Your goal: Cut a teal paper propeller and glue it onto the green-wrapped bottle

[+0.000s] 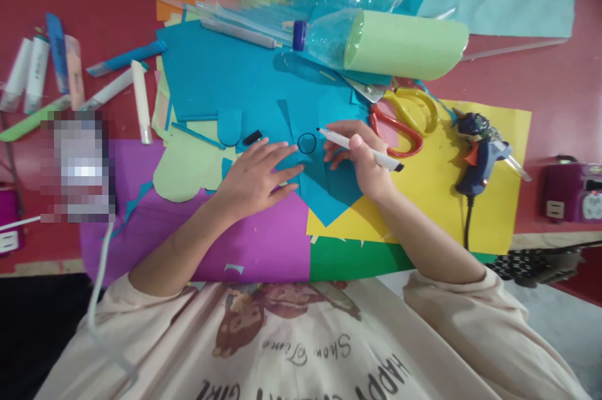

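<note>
Between my thumb and fingers, my right hand (360, 158) grips a white marker (360, 148), its black tip pointing left. Just left of that tip, a black circle outline (307, 143) is drawn on a blue paper piece (329, 193). My left hand (258, 177) lies with fingers spread at the left of the circle, resting on the paper. A black marker cap (253, 137) is right above the left hand. Red-handled scissors (399, 136) and yellow-handled scissors (416, 110) lie beyond my right hand, partly overlapping.
A clear bottle wrapped in light green paper (407, 42) lies at the back. A hot glue gun (482, 162) with a cord rests on yellow paper (433, 199) at right. Several markers (36, 71) and a blurred phone-like device (84, 168) are at left. Purple paper (263, 237) lies in front.
</note>
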